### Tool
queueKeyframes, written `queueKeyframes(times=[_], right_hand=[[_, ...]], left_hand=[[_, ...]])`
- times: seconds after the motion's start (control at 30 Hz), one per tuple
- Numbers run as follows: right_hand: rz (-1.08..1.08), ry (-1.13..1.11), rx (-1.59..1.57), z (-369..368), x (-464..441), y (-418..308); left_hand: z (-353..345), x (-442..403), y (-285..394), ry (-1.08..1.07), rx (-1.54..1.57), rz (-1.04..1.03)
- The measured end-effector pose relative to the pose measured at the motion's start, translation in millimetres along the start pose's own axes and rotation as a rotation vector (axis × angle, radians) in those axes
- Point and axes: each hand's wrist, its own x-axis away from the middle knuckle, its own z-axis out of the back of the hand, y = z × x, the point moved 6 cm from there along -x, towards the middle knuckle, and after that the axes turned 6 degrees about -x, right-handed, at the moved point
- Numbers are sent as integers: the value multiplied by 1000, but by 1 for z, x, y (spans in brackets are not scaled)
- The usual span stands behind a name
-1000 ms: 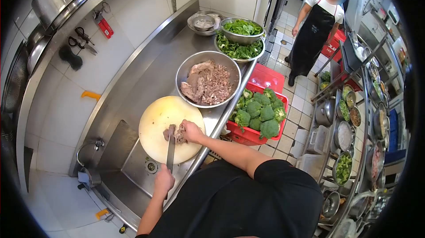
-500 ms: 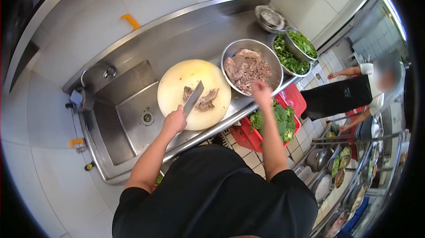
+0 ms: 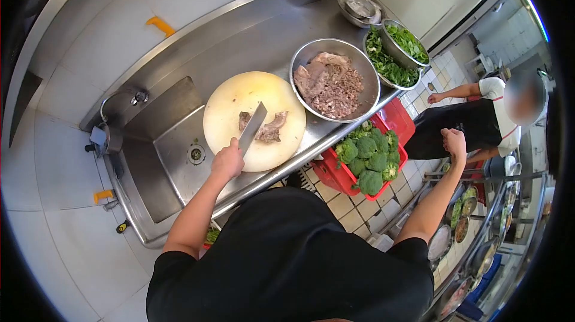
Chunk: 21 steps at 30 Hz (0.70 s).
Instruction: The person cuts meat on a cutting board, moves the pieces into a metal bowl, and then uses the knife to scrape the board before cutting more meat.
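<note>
My left hand (image 3: 229, 159) is closed around the handle of a cleaver (image 3: 254, 127), whose blade slants over the round cutting board (image 3: 230, 91). Beside the blade lie pieces of cooked-looking meat (image 3: 274, 128), partly hidden by it. My right hand (image 3: 454, 142) is held out to the far right, above the floor, with its fingers curled closed; whatever they may hold is hidden. A steel bowl (image 3: 335, 116) stands just right of the board, containing chopped meat (image 3: 341, 91) and larger chunks.
Left of the board is a steel sink (image 3: 173, 142). Bowls of green leaves (image 3: 392, 61) stand at the counter's right end. A red crate (image 3: 335, 177) below the edge holds broccoli (image 3: 371, 157). A co-worker (image 3: 473, 121) stands at right, near shelves with several food containers (image 3: 440, 241).
My right hand has swung from beside the meat bowl out to the right, uncovering the broccoli. My left hand still holds the cleaver over the board. The view has shifted slightly.
</note>
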Motion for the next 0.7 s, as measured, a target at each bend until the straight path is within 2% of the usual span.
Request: queueKeyframes(times=[0.23, 0.33, 0.37, 0.47, 0.5, 0.53, 0.6, 0.63, 0.67, 0.7], right_hand=[[-41, -9, -49, 0, -34, 40], [-101, 58, 236, 4, -65, 68], [-146, 11, 251, 2, -74, 79], [17, 267, 638, 4, -79, 71], [-102, 133, 532, -1, -85, 72], [-28, 218, 527, -4, -120, 105], [-333, -91, 212, -34, -122, 125], [-371, -157, 55, -54, -130, 142], [-365, -128, 0, -67, -152, 174], [-202, -26, 365, -78, -170, 203]], left_hand=[[-4, -2, 4, 11, -23, 14], [-5, -2, 7, 14, -32, 25], [-5, -1, 8, 16, -30, 29], [-6, 0, 8, 33, -46, 33], [-7, 1, 9, 39, -55, 34], [-7, 2, 10, 41, -57, 37], [-6, 4, 12, 45, -57, 45], [-4, 4, 12, 44, -61, 50], [-3, 5, 12, 39, -65, 54], [-4, 5, 12, 34, -65, 56]])
